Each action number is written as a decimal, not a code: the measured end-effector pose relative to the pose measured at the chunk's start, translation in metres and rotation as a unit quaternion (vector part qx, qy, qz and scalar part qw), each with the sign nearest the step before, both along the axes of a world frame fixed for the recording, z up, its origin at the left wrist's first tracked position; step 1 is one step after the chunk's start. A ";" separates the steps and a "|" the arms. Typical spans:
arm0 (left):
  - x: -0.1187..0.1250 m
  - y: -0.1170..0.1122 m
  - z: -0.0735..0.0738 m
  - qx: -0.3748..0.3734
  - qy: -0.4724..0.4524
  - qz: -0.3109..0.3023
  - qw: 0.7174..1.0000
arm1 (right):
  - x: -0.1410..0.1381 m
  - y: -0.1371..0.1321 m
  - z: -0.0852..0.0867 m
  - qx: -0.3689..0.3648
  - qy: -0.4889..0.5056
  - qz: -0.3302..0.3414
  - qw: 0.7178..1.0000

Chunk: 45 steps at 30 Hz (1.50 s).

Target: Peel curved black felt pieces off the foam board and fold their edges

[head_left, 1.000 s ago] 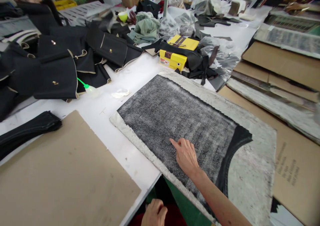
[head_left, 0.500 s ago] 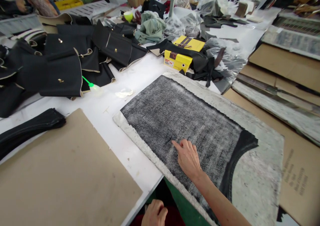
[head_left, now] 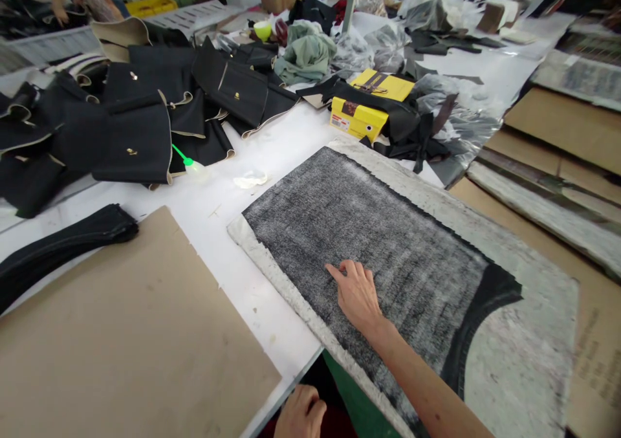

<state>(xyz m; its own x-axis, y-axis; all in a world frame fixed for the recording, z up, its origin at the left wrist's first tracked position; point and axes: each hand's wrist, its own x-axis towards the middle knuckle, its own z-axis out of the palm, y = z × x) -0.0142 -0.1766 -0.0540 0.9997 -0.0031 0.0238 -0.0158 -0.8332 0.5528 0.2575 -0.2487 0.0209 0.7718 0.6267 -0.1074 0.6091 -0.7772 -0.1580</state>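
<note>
My right hand rests on a broad spread of dark material. It is black with a grey, finely lined surface and looks like many overlapping layers, with a smooth black curved end. One digit stretches out to the left; the others are bent down onto the surface, holding nothing visible. Under the spread lies a stained pale board. My left hand is low at the bottom edge beside the table corner, its fingers curled in; their inside is hidden.
A brown board and a stack of black strips lie left. Black panels with gold fittings, a green-tipped bottle and a yellow box stand further back. Cardboard lies right. Another person's arm shows far left.
The view has shifted, so most things sit slightly further right. My right hand has moved a little left across the dark spread. My left hand stays low and curled.
</note>
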 end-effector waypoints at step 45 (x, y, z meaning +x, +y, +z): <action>0.170 0.030 0.055 -0.131 0.081 0.204 0.967 | 0.017 -0.026 0.017 0.082 0.016 0.048 0.995</action>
